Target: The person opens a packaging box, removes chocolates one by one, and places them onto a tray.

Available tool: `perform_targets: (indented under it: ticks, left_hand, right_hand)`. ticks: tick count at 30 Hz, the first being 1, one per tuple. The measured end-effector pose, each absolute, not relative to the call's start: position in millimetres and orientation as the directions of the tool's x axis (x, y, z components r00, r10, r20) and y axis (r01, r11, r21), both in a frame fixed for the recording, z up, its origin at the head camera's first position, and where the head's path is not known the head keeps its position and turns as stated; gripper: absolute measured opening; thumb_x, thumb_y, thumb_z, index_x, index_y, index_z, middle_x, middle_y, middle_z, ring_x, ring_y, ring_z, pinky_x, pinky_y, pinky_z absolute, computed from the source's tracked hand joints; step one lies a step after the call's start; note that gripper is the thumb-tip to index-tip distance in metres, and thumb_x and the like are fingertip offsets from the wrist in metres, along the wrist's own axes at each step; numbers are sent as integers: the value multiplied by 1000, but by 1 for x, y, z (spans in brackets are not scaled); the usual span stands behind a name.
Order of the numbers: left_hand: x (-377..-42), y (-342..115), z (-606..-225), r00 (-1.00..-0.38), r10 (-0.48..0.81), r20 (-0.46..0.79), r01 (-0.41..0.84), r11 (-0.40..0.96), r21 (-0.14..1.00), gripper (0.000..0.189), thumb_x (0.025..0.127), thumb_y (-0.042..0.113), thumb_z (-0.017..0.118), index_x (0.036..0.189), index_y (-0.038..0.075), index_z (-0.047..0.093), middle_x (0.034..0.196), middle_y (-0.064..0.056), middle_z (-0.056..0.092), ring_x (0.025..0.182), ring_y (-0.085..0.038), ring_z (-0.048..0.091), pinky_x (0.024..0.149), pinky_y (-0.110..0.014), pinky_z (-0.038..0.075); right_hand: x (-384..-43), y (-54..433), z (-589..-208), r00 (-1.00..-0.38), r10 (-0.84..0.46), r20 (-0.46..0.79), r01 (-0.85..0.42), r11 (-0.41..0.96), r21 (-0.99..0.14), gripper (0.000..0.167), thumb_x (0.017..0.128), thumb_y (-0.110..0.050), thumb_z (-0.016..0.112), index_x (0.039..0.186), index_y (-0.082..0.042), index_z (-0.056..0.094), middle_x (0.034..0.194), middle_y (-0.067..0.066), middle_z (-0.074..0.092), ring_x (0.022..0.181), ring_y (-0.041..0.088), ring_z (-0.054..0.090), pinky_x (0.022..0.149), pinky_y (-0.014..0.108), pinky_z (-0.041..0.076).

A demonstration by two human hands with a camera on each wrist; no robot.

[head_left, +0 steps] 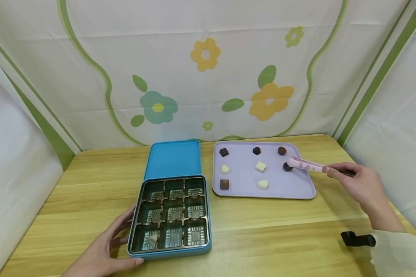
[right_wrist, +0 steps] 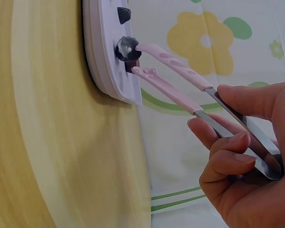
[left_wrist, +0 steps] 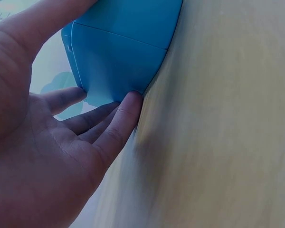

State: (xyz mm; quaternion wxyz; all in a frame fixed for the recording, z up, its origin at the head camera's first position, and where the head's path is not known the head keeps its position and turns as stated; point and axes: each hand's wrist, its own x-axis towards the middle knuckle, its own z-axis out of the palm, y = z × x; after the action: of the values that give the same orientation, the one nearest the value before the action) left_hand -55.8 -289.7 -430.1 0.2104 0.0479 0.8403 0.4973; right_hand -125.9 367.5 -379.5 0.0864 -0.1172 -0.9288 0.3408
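My right hand (head_left: pixel 358 186) holds pink-tipped metal tongs (right_wrist: pixel 180 85) with thumb and fingers. The tong tips are apart, close at a dark fluted chocolate (head_left: pixel 287 167) near the right side of the lilac tray (head_left: pixel 242 192). My left hand (head_left: pixel 102 246) rests at the front left corner of the blue tin (head_left: pixel 180 252). Its extended fingers touch the tin's side (left_wrist: pixel 116 71), and the thumb lies along the front edge. A brown divided insert (head_left: pixel 173 204) fills the tin. One pale piece (head_left: pixel 153 241) shows in its front left compartment.
Other chocolates sit spaced on the tray: a white block (head_left: pixel 260 166), a white heart-shaped piece (head_left: pixel 262 184), a brown square (head_left: pixel 224 184) and several more. The blue lid (head_left: pixel 173 157) lies behind the tin. A patterned cloth (head_left: pixel 208 88) rises behind the wooden table (head_left: pixel 256 238).
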Motion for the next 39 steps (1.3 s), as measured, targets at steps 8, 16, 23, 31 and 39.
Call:
perform_targets:
  ticks: [8,16,23,31,39]
  left_hand:
    - [-56,-289,-429,-902,281,-329,-154,502,851,118,87,27,92,173,39,12,177,-16,22,152,-45,43,106,-32,55]
    - [-56,-288,-428,-905,273,-327,-149,516,843,118,86,29,93,173,40,13,177,-17,24,152,-45,43,109,-41,54]
    - [-55,-289,-428,-902,273,-334,-157,513,844,118,87,28,92,173,39,12,177,-17,24,151,-45,43,111,-47,52]
    - [-55,-288,-427,-904,267,-334,-159,514,843,118,87,29,93,173,40,12,177,-16,24,151,-44,43,107,-34,54]
    - [-55,-289,-428,-904,261,-338,-165,517,840,119,86,29,93,173,39,13,177,-17,25,150,-42,46,104,-29,54]
  right_hand:
    - [-129,366,-385,-961,274,45,175,723,-668,56,100,-57,70,130,-10,76,86,-36,73,85,-10,54,68,22,46]
    - [-129,370,-385,-954,299,5,221,716,-662,64,102,-63,65,136,-9,72,86,-40,70,87,-11,52,70,24,44]
    - [-131,370,-386,-951,308,25,217,722,-658,64,99,-65,67,135,-12,74,89,-45,59,89,-3,53,67,24,46]
    - [-128,367,-387,-957,268,112,135,752,-645,56,97,-60,73,131,-16,76,92,-48,55,81,1,53,63,27,46]
    - [-128,370,-384,-964,242,115,119,772,-624,55,97,-59,74,134,-18,75,94,-46,54,81,2,52,63,27,45]
